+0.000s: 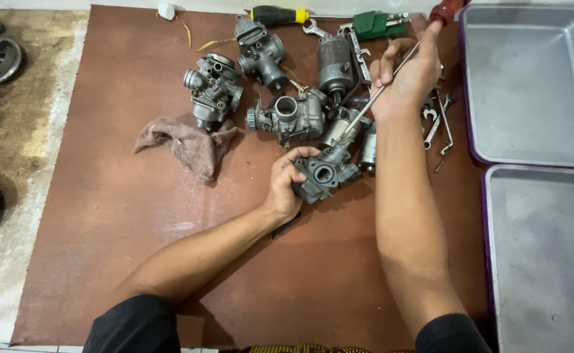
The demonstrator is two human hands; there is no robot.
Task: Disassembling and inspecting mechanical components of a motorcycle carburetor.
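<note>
My left hand (pixel 285 185) grips a grey metal carburetor (pixel 326 174) resting on the brown mat (pixel 136 229). My right hand (pixel 406 73) holds a long screwdriver (pixel 381 88) with a dark red handle; its thin shaft slants down to the left, and the tip meets the top of the carburetor. Both forearms reach in from the bottom edge, with black sleeves showing.
Three more carburetors (pixel 212 88) (pixel 261 51) (pixel 290 116) and a cylindrical motor (pixel 335 63) lie behind. A crumpled rag (pixel 192 144), spanners (pixel 436 124), a yellow-black screwdriver (pixel 277 14) and a green tool (pixel 372 23) lie about. Two metal trays (pixel 528 85) (pixel 541 261) sit right.
</note>
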